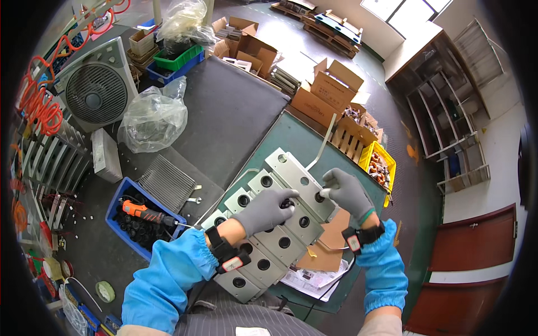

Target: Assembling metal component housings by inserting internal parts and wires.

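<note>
at centre frame, the left hand point(268, 211) is resting over a black grommet point(287, 203) on the grey metal housings point(294, 232) while the curled right hand point(348, 193) is touching another grommet point(319, 197), either grip impossible to tell.

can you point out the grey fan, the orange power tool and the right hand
Grey fan point(94, 101): head view, middle of its round grille.
Orange power tool point(135, 209): head view, on its orange body.
Right hand point(350, 196): head view, on its grey glove.
</note>
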A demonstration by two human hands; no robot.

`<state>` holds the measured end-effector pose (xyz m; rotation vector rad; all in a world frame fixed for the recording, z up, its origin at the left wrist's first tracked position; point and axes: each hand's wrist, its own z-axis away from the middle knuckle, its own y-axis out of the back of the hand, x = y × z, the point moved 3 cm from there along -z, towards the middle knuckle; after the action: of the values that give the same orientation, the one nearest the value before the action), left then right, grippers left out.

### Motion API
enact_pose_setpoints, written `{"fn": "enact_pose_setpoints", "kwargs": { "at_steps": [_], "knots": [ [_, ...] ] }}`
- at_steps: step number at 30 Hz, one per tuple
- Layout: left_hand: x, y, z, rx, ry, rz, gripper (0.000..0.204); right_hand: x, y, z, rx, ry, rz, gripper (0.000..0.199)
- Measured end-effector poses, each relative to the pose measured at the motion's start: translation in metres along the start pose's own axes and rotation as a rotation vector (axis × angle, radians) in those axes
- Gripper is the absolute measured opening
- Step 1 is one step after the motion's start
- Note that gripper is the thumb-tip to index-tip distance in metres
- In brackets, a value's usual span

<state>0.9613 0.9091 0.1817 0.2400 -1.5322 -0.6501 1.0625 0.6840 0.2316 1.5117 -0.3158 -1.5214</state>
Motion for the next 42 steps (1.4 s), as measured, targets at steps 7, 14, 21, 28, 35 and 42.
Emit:
{"fn": "enact_pose_setpoints", "kwargs": {
  "at_steps": [7,14,21,28,35,42],
  "knots": [
    [0.012,0.012,0.017,-0.250,0.269,0.780,0.042,-0.090,-0.038,0.036,-0.145,0.238,-0.244,0.021],
    [0.004,0.000,0.013,-0.297,0.236,0.762,0.045,-0.083,-0.042,0.038,-0.125,0.351,-0.129,0.017],
    [-0.004,0.012,0.001,-0.039,0.199,0.379,0.037,-0.031,-0.024,-0.003,0.058,0.067,-0.388,0.015],
    [-0.004,0.011,-0.004,0.176,0.013,-0.228,0.040,-0.019,-0.046,-0.016,0.148,-0.040,-0.251,0.020],
    [-0.004,0.009,-0.009,0.087,0.079,-0.284,0.040,-0.027,-0.047,-0.016,0.127,-0.033,-0.089,0.021],
    [0.002,0.011,-0.009,0.064,0.088,-0.273,0.040,-0.032,-0.041,-0.027,0.018,0.020,0.123,0.024]
  ]
}}
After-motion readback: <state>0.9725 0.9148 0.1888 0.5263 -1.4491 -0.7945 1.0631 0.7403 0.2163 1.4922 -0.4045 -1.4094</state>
